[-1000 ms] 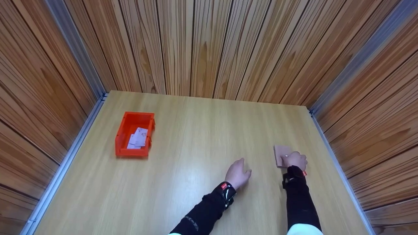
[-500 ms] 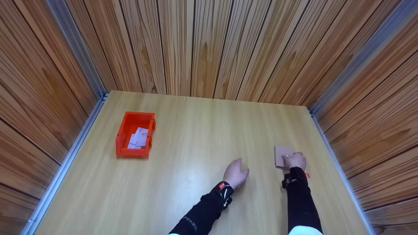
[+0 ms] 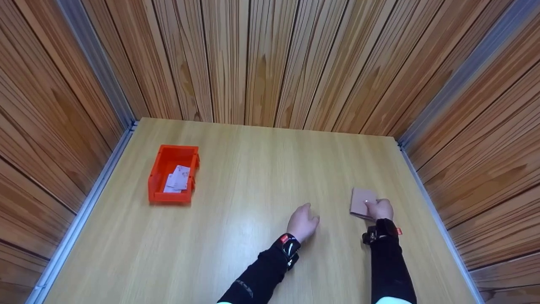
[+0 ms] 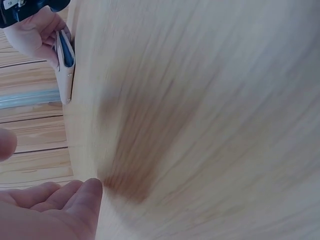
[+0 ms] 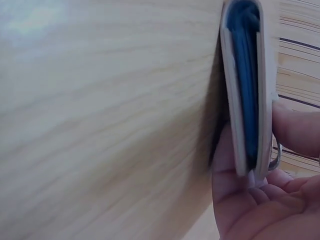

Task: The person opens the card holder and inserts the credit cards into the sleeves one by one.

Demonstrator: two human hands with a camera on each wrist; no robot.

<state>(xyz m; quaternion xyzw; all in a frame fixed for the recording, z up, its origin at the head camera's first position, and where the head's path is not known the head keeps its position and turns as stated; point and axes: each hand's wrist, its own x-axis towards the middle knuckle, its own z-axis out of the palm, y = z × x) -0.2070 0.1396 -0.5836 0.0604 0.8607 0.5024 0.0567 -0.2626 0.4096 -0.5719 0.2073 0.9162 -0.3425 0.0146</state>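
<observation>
A pale pink folded wallet is at the right side of the table, in my right hand. The right wrist view shows the thumb on one face of the wallet and fingers on the other, pinching it near a small metal clasp. Blue lining shows between its covers. My left hand holds nothing near the middle front, its fingers loosely bent over the tabletop in the left wrist view.
An orange-red open bin stands on the left of the wooden table, with a few white printed cards inside. Wood-panelled walls with metal rails enclose the back and both sides.
My right hand has drawn slightly toward me, with the wallet turning a little and its front edge coming up into view. My left hand has drifted slightly left.
</observation>
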